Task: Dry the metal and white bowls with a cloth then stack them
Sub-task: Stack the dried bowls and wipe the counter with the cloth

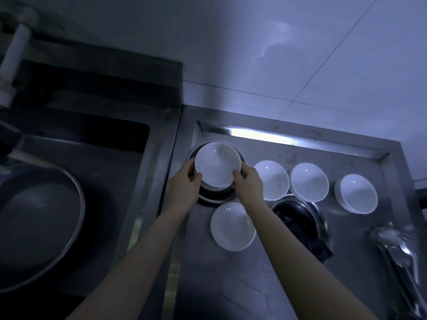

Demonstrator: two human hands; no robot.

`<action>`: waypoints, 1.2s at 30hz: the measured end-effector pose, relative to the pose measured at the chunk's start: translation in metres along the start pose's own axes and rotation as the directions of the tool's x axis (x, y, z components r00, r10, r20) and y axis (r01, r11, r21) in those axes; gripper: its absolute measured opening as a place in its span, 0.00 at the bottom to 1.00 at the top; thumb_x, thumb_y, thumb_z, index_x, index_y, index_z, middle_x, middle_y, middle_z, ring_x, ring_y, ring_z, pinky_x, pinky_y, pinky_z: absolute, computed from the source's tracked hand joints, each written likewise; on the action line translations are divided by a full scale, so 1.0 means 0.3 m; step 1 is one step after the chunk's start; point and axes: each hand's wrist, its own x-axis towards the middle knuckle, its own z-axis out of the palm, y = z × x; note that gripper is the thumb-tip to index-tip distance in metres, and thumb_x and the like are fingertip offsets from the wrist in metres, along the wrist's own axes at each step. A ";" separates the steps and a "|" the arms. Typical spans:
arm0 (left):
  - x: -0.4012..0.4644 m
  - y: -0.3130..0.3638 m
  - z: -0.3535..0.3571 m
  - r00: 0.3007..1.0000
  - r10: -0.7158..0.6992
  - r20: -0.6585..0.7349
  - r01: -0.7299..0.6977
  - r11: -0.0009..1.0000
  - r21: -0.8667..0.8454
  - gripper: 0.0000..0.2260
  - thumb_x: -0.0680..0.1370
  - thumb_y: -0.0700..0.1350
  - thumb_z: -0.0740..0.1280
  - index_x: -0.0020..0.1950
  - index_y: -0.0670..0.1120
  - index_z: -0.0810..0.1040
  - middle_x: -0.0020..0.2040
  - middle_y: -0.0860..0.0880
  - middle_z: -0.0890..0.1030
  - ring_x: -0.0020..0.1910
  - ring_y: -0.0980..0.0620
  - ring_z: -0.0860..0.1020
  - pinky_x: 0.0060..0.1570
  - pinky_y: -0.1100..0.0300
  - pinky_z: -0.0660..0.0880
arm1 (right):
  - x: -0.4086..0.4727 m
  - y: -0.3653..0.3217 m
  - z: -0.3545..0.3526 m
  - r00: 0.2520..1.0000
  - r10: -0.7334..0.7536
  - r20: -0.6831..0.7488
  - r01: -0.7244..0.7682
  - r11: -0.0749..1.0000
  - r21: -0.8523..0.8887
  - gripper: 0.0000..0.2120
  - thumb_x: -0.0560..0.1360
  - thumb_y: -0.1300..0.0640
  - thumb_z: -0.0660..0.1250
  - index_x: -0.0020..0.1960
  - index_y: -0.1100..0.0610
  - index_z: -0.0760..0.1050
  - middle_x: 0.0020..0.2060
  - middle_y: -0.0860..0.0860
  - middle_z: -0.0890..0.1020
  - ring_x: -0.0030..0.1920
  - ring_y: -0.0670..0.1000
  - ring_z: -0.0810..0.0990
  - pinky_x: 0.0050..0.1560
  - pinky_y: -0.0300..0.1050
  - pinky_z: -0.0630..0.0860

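Both hands hold one white bowl (217,166) over a metal bowl (216,197) at the back left of the steel counter. My left hand (184,185) grips its left rim and my right hand (248,181) grips its right rim. More white rims show just under the held bowl. Several other white bowls stand on the counter: one (272,180) right of my right hand, another (309,182), a far one (357,193), and a near one (233,226). A second metal bowl (322,218) holds a dark cloth (302,227), partly hidden by my right forearm.
A sink (97,172) lies to the left with a large round pan (39,222) in it and a white tap (13,54) above. Metal tongs (399,248) lie at the counter's right edge. A tiled wall stands behind the counter (231,285).
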 end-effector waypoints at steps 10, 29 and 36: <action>-0.007 0.018 0.002 1.000 0.002 -0.014 -0.001 0.997 0.077 0.18 0.80 0.42 0.65 0.70 0.49 0.73 0.63 0.50 0.80 0.60 0.51 0.78 0.62 0.47 0.77 | -0.010 0.012 -0.004 1.000 0.022 0.015 -0.022 1.000 -0.009 0.11 0.78 0.52 0.60 0.41 0.57 0.72 0.41 0.57 0.78 0.42 0.56 0.79 0.43 0.47 0.73; -0.391 -0.208 0.111 0.994 -0.103 0.042 0.096 0.985 0.140 0.14 0.78 0.39 0.67 0.63 0.49 0.80 0.61 0.48 0.81 0.57 0.53 0.79 0.56 0.58 0.74 | -0.399 0.321 -0.070 0.979 0.191 -0.070 -0.186 0.980 0.067 0.18 0.76 0.59 0.63 0.64 0.48 0.75 0.53 0.48 0.79 0.54 0.51 0.78 0.56 0.50 0.75; -0.361 -0.026 0.028 0.995 0.070 -0.078 -0.074 0.996 -0.055 0.14 0.79 0.41 0.67 0.64 0.51 0.78 0.59 0.51 0.79 0.56 0.54 0.79 0.56 0.48 0.80 | -0.354 0.127 -0.132 0.986 -0.010 -0.165 0.055 0.962 0.269 0.16 0.76 0.56 0.63 0.60 0.43 0.76 0.53 0.50 0.77 0.49 0.48 0.79 0.48 0.53 0.82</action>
